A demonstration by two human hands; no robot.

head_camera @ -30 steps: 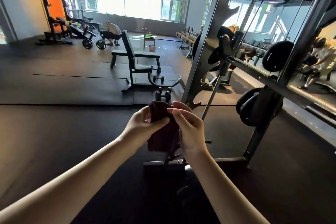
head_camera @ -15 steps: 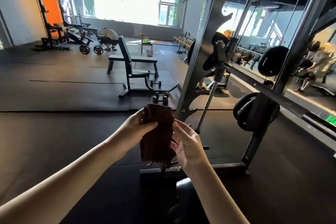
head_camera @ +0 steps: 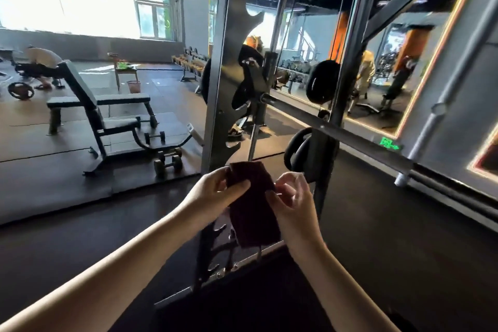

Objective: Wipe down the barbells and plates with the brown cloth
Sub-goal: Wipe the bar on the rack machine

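Brown cloth [head_camera: 253,207] is held in the air at frame centre, in front of the rack upright [head_camera: 215,89]; it is folded into a long strip, dark brown and matt, with its long axis 12-to-6 o'clock and its lower end hanging free.

Left grip [head_camera: 215,194]: thumb curled over the cloth's upper left corner, fingers behind it; the cloth is pinched.

Right grip [head_camera: 292,197]: fingers curled; thumb and fingertips appear closed on the cloth's right edge, as far as blur allows.

Barbell [head_camera: 336,132] lies at about 1 o'clock from the cloth, above and beyond it, well apart; no contact is seen. The bar's long axis is read as 10-to-4 o'clock, from the carriage down toward frame right. The right grip is judged the nearer to the bar; a reach up and rightward is called for.

Black plate [head_camera: 322,81] hangs at 1 o'clock, beyond the bar; a second plate [head_camera: 296,151] sits just under the bar, near the right grip. Wiping is judged not begun.
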